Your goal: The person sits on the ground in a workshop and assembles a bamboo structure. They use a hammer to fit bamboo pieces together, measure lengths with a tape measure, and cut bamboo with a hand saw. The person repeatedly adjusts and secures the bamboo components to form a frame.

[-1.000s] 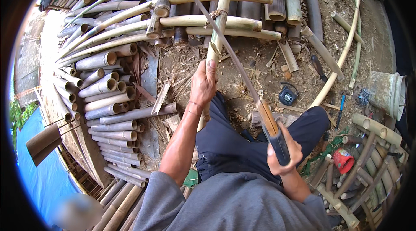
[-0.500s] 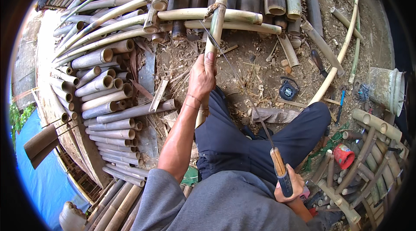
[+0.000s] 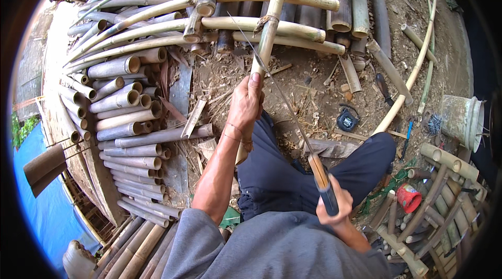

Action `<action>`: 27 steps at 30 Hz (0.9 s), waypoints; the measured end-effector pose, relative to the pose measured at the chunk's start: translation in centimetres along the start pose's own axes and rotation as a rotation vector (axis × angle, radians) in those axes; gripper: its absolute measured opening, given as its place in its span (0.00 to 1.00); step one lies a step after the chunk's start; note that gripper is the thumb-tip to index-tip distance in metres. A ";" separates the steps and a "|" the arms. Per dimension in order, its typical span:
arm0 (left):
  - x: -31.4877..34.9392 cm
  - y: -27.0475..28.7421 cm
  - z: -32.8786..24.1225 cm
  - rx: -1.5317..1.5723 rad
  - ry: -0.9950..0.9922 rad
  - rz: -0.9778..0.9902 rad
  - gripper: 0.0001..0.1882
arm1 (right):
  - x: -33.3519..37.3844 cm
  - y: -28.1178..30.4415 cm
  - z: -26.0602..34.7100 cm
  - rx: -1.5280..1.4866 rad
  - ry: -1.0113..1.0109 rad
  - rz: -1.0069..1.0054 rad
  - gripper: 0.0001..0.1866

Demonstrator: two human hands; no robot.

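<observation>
My left hand (image 3: 246, 102) is wrapped round a pale bamboo pole (image 3: 267, 38) that slopes from my lap up to the far edge. A rough brown node sits on the pole beyond my fist. My right hand (image 3: 337, 200) grips the wood-and-black handle of a saw (image 3: 295, 114), near my right thigh. Its long, thin blade lies across the pole just past my left thumb, its tip reaching beyond the pole to the left. The blade shows almost edge-on, so its teeth cannot be made out. Pale curved bamboo poles (image 3: 293, 27) lie crosswise beneath the far part of the held pole.
Cut bamboo tubes (image 3: 120, 99) are stacked at left. A black tape measure (image 3: 347, 120), a dark-handled tool (image 3: 383, 86) and shavings lie on the dirt. At right are a grey bucket (image 3: 457, 117), a red cup (image 3: 408, 198) and a heap of bamboo pieces (image 3: 436, 211).
My right hand has moved forward and slightly left with the saw, pushing the blade farther across the pole. My left hand keeps its grip; the whole view has shifted a little.
</observation>
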State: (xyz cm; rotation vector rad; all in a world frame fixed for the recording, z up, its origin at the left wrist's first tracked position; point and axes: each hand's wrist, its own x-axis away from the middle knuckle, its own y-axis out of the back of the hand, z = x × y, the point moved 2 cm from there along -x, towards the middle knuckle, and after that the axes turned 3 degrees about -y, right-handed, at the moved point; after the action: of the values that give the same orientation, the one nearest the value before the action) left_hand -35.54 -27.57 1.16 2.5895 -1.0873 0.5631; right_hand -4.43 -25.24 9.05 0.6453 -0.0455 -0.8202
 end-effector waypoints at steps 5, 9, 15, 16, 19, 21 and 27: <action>-2.3 3.2 -0.9 0.031 -0.036 -0.083 0.24 | -2.6 -3.8 -1.5 -0.097 0.135 0.050 0.31; -2.2 4.3 -3.9 0.074 0.029 -0.082 0.27 | -3.0 -4.2 1.8 -0.198 0.017 0.044 0.30; -0.7 -2.2 -2.8 0.148 -0.044 0.132 0.29 | 0.3 3.8 2.9 0.027 -0.052 0.044 0.30; -0.6 -2.5 -3.0 0.141 -0.036 0.137 0.29 | 0.3 4.4 3.3 0.036 -0.058 0.030 0.30; -0.1 -2.9 -3.8 0.131 -0.001 0.138 0.29 | 1.5 5.8 3.6 0.052 -0.060 0.014 0.31; -0.1 -2.9 -3.7 0.128 -0.002 0.120 0.29 | 2.2 6.3 4.0 0.053 -0.062 0.060 0.30; 0.1 -3.6 -4.5 0.145 -0.039 0.050 0.24 | -2.6 2.3 1.8 0.087 0.180 -0.069 0.29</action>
State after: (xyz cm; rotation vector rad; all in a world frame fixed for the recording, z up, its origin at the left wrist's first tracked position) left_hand -33.93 -23.42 4.86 2.7140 -1.1664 0.6271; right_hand -5.25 -23.21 12.33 0.8047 0.1057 -0.8274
